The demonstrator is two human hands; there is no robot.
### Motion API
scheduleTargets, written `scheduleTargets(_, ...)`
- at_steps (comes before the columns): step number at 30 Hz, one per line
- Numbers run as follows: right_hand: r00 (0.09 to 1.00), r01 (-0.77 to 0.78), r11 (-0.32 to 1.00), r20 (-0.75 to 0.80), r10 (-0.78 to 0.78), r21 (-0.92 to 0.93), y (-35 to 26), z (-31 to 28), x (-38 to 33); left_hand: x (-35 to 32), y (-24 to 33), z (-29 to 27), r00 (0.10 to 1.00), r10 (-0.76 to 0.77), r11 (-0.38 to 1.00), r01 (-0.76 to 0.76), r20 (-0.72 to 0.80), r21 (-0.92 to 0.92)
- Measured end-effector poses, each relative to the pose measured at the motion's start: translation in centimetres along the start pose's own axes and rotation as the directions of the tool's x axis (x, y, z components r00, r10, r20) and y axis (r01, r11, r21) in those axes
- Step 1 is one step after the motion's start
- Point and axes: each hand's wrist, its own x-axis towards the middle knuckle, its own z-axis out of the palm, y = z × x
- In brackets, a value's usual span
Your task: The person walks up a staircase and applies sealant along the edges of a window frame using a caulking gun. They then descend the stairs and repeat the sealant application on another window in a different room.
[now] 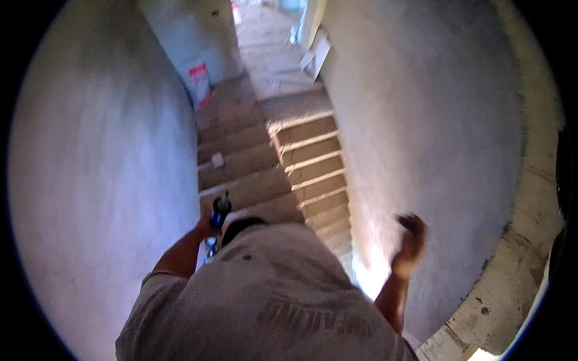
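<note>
The left hand (208, 227) grips a dark handheld tool (221, 207), its fingers mostly hidden behind it, above the left edge of the stairs (253, 188). The right hand (412, 240) is raised before the right wall (433, 138); its blurred fingers look bent, but I cannot tell how wide. A pale scrap (217, 159) lies near the stairs' left edge.

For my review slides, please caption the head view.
Above a staircase, the left hand holds a dark object; the right hand looks empty.
</note>
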Motion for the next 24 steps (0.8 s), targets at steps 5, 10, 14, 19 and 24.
scheduleTargets(5,0.537,-0.234,0.925,0.753,0.379,-0.299,10.9,14.0,-6.4,-0.5,2.9,-1.8,0.992,-0.121,0.954,0.104,-0.046,-0.281)
scheduleTargets(10,0.433,-0.486,0.768,0.648,0.626,-0.417,24.6,23.7,-16.4,6.2,-6.5,0.7,0.980,-0.199,0.950,0.194,0.005,-0.244)
scheduleTargets(14,0.241,-0.956,0.292,0.497,0.833,-0.026,35.0,32.2,-18.6,12.8,-11.7,2.9,0.984,-0.172,0.755,0.165,0.050,-0.635)
scheduleTargets(19,-0.026,-0.948,0.072,0.301,0.953,-0.309,32.6,44.3,-14.8,17.8,-13.0,-4.6,0.948,-0.316,0.755,0.273,0.035,-0.596)
scheduleTargets(24,0.164,-0.855,0.409,0.581,0.797,-0.320,27.2,57.4,-5.3,20.4,-19.7,-6.7,0.928,-0.372,0.688,0.251,-0.035,-0.681)
